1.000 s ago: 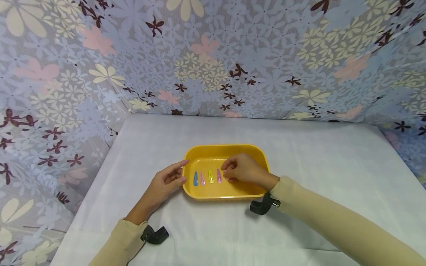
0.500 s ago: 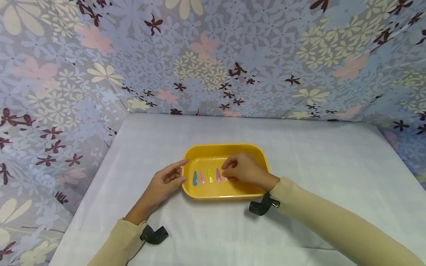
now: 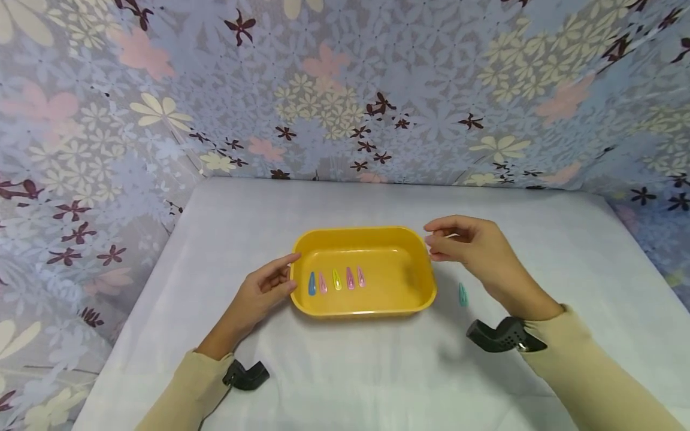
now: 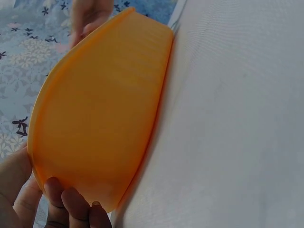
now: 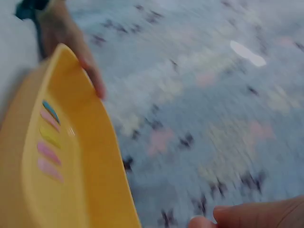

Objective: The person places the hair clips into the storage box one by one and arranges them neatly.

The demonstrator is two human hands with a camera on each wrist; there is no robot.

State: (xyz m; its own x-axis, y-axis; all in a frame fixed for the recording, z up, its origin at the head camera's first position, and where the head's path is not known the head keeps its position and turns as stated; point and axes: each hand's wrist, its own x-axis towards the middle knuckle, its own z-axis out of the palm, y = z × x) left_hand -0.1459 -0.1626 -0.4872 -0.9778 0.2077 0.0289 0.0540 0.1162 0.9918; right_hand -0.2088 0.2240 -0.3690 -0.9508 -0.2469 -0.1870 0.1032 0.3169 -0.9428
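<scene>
Several snap hair clips lie in a row inside a yellow tray [image 3: 393, 314]: a blue clip [image 3: 312, 284], a pink clip [image 3: 323, 283], a yellow clip [image 3: 336, 279], a darker pink clip [image 3: 350, 278] and another pink clip [image 3: 361, 277]. My left hand [image 3: 261, 294] holds the tray's left rim, with curled fingers [image 4: 76, 205] against the outer wall in the left wrist view. Just beyond the right rim hovers my right hand [image 3: 469, 245], its fingers loosely bent with nothing seen between them. Below it, a teal hair clip [image 3: 463, 294] lies on the table.
White cloth covers the table [image 3: 366, 371] around the tray. A flowered fabric backdrop [image 3: 345, 90] rises behind and at both sides. Each wrist carries a black camera mount, one near the left sleeve [image 3: 185, 386] and one near the right sleeve [image 3: 593, 371].
My right hand has left the tray and moved right, past its rim. The rightmost pink clip now lies uncovered in the row, and the teal clip has come into sight. My left hand stays put.
</scene>
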